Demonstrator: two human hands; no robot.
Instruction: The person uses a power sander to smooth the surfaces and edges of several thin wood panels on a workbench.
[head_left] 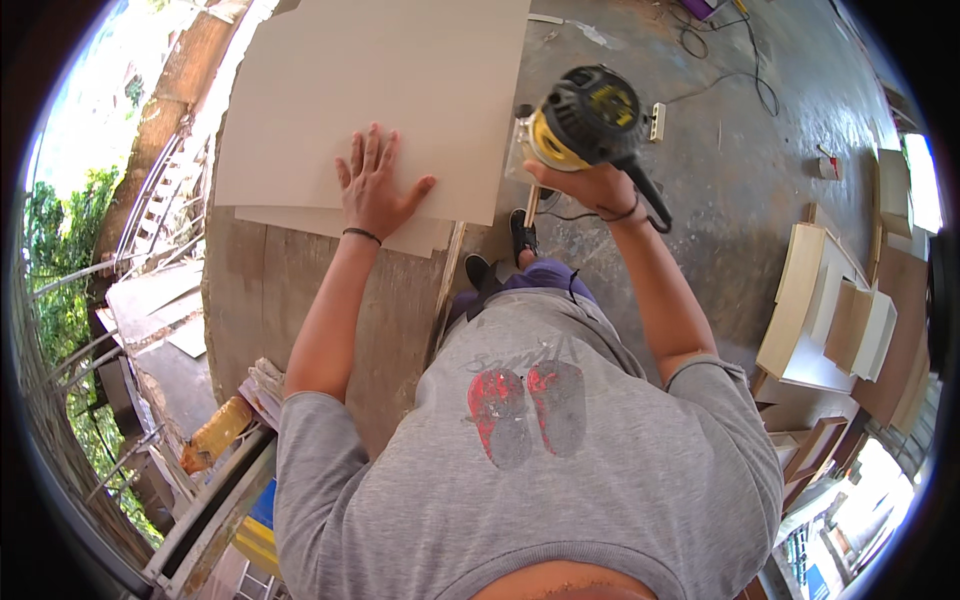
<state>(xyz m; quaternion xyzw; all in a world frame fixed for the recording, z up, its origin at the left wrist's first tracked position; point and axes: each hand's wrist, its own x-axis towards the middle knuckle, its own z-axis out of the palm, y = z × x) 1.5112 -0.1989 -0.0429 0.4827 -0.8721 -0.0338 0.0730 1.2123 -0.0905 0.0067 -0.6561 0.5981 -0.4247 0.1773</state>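
My left hand (376, 188) lies flat on a large pale board (400, 70), its fingers spread. In my right hand (590, 188) is a yellow and black trim router (588, 115), gripped round its lower body. The router is at the board's right edge, with its clear base close to that edge; whether it touches cannot be made out. A black cord stub hangs from the router's rear beside my wrist. Beneath the pale board another pale sheet (330, 222) juts out toward me.
The boards rest on a worn wooden bench (300, 310). On the grey floor (700, 180) to the right lie a white power strip (657, 122), dark cables (765, 90) and a small white pot (829, 168). Pale cabinet pieces (815, 310) stand at the far right.
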